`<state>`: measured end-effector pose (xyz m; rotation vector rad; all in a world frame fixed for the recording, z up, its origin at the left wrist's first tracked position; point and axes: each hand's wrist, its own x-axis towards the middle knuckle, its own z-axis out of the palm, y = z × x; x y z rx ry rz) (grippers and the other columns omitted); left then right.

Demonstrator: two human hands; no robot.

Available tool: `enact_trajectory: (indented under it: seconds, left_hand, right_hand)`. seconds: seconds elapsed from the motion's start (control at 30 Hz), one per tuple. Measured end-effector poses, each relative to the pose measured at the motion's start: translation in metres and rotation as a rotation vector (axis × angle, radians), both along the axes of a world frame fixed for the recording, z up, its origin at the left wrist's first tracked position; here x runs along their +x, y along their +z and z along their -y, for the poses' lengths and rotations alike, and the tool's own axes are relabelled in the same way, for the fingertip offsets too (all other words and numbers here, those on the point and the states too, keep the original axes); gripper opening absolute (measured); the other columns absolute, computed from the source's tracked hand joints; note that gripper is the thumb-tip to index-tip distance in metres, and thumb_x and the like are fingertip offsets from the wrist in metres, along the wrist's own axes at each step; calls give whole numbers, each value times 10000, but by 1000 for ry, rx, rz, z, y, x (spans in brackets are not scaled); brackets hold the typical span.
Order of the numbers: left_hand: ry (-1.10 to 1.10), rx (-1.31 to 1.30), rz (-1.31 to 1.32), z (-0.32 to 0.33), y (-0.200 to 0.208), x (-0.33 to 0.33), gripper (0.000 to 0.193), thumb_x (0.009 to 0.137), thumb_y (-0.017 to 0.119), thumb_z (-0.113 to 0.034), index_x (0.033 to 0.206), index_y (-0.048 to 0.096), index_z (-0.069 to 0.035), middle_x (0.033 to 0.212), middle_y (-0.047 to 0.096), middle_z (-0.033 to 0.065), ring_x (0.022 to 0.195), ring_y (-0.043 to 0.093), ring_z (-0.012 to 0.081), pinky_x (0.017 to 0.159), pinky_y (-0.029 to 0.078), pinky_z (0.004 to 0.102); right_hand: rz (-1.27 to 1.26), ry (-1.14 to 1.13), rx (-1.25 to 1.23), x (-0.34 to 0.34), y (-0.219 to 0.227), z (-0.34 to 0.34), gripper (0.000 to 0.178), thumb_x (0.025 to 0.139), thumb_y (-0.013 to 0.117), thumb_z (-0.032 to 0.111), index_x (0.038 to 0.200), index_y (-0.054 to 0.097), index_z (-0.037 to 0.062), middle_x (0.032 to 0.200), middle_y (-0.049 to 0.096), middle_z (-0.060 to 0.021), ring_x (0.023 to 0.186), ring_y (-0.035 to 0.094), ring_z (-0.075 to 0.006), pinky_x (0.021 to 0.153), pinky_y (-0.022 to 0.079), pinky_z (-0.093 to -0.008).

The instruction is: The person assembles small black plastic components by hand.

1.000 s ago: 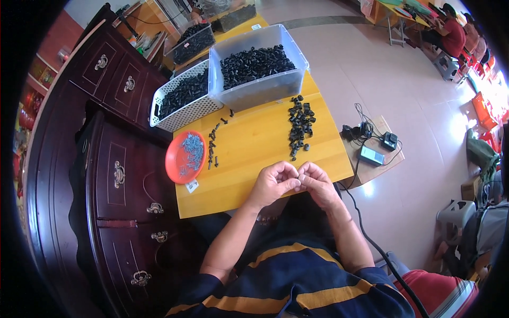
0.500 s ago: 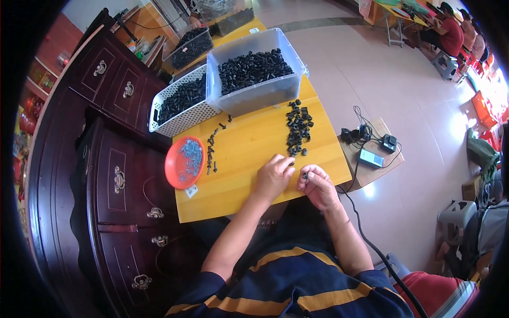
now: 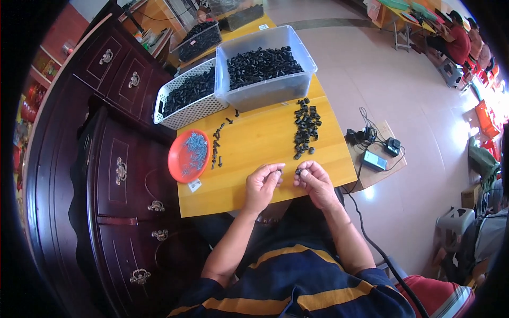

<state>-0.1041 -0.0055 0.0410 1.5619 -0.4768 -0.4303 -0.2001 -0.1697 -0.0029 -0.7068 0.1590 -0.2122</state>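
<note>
Above the near edge of the yellow table (image 3: 254,143), my left hand (image 3: 260,185) pinches a small black plastic part (image 3: 280,171) between thumb and fingertips, mostly hidden. Just to its right, my right hand (image 3: 318,185) is closed on another small black plastic part (image 3: 298,171), ring-like with a dark centre. The two hands are a short gap apart. Beyond the right hand lies a loose pile of short black plastic parts (image 3: 306,127). Left of the hands runs a row of thin black stemmed pieces (image 3: 216,143), beside a red plate (image 3: 173,167) of small silvery screws.
At the table's far side stand a clear plastic bin (image 3: 265,95) and a white perforated basket (image 3: 201,110), both filled with black parts. Dark wooden drawers (image 3: 127,175) flank the left. A box with cables and devices (image 3: 389,164) sits right of the table. Other people sit far right.
My left hand has drawn back from the pile, left and toward me, its thumb side turned up. My right hand stays nearly in place, still holding its part. The view has shifted slightly.
</note>
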Motion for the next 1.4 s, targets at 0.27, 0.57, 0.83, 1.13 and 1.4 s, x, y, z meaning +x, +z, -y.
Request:
enact_trajectory:
  seconds: [0.27,0.57,0.83,1.13,1.4]
  left_hand:
    - [-121,-136,-208,-16,1,8,102,968,689,-38,1057,690,12,931,710,43,825,670,94,772,551,233]
    - [-192,-173,-237,-13,-9,11,120,926,749,-46,1029,707,-2,894,720,42,792,667,99,770,554,249]
    - [-240,-51,-172,-14,-2,17,87,908,754,-5,990,725,-2,862,719,25,769,656,73,745,557,222]
    - [-247,90,-54,-18,-3,18,61,902,751,11,960,734,10,847,718,14,762,636,52,718,533,209]
    - [-199,114,1,-18,-3,15,64,900,757,-4,961,743,12,849,723,10,759,635,62,711,530,219]
  right_hand:
    - [2,54,-192,5,-6,-8,126,1027,633,125,1123,602,50,983,689,-41,915,657,-121,881,536,-291]
    - [33,76,-248,4,-5,-7,104,1026,637,113,1087,618,31,970,695,-45,909,648,-118,880,528,-285]
    - [35,76,-287,5,-15,-5,97,1004,665,78,1075,628,22,982,698,-37,893,657,-114,859,538,-274]
    - [-8,57,-405,3,-23,-14,90,987,676,44,1063,638,13,963,694,-16,875,644,-78,824,533,-244]
    - [-44,97,-487,7,-14,-13,99,994,680,85,1058,631,27,938,693,-10,871,638,-74,815,526,-243]
